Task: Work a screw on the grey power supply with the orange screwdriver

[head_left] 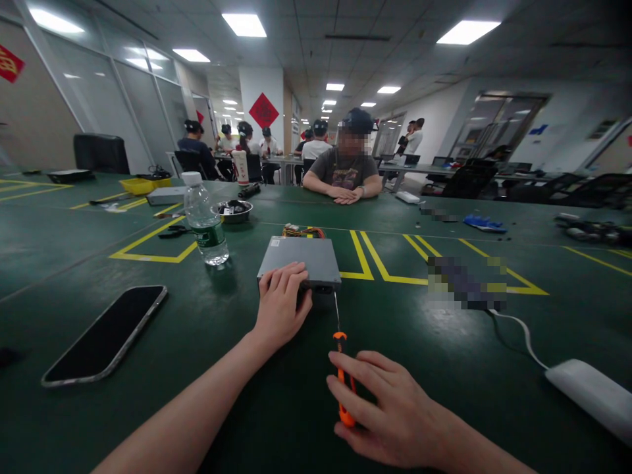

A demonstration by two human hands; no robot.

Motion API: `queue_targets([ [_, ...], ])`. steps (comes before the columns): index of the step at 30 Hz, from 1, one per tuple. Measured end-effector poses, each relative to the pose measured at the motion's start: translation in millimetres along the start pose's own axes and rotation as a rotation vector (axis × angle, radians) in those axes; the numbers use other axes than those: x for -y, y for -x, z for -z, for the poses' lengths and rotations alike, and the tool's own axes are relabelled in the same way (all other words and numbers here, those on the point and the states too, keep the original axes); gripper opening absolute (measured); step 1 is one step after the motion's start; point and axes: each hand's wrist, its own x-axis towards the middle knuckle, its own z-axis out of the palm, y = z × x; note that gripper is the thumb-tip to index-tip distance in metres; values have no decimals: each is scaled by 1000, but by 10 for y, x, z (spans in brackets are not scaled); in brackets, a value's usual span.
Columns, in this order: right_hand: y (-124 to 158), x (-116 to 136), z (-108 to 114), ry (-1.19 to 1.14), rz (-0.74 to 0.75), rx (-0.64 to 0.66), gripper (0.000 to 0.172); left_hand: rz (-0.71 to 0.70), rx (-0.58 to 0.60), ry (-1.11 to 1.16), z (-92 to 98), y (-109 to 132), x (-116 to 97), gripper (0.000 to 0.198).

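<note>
Grey box is under L fingers, gripped at near edge; R fingers clamped on screwdriver, tip nr box.

- Single view: camera is sitting on the wearer's head, looking forward and down across a broad, dark green tabletop with yellow markings.
- Lens is standing nearest to the bare right hand, low in frame; the bare left hand is showing slightly farther off.
- Grey rectangular metal box is appearing near frame centre.
- Sightline is passing over the table to a seated person in a dark printed T-shirt.
- Wide field is taking in bright rectangular ceiling panels along the top.
</note>
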Motion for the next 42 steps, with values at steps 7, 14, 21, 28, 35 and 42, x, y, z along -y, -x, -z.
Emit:
queue_targets([
  [7, 26, 11, -52, -9, -13, -63, 19, -4, -9, 7, 3, -2, 8, 22],
  [14, 19, 24, -35, -5, -45, 49, 31, 3, -9, 6, -16, 4, 19, 21],
  [21, 19, 33, -97, -22, -69, 3, 26, 11, -8, 10, -10, -1, 9, 17],
  [28, 13, 62, -19, 31, -75, 29, 24, 6, 0, 2, 18, -7, -4, 19],
  [35, 26, 71, 17, 68, -85, 47, 28, 3, -10, -45, 30, -9, 5, 18],
  [42, 41, 50, 27, 93, 3, 28, 18, 18, 20, -17, 44, -9, 15, 19],
])
